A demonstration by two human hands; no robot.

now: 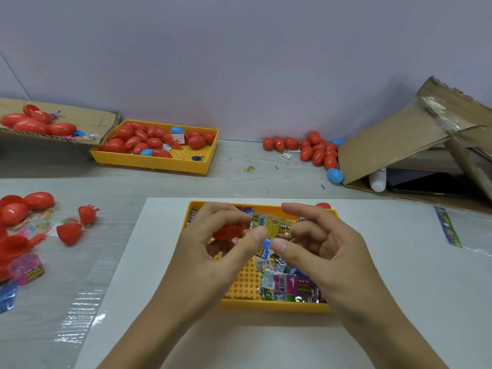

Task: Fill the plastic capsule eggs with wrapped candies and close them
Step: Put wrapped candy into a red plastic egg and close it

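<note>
Head view, near tray point(277, 306) holding wrapped candies point(288, 287), far tray point(149, 162) red eggs point(133, 141)

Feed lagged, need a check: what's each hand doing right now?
Left hand: grips a red plastic egg half.
Right hand: pinches a yellow wrapped candy packet at its edge.

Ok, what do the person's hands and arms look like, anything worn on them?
Both are bare: the left hand and right hand wear no gloves, rings or watch that show, and no sleeves reach the visible forearms. The fingers have short, unpainted nails.
</note>
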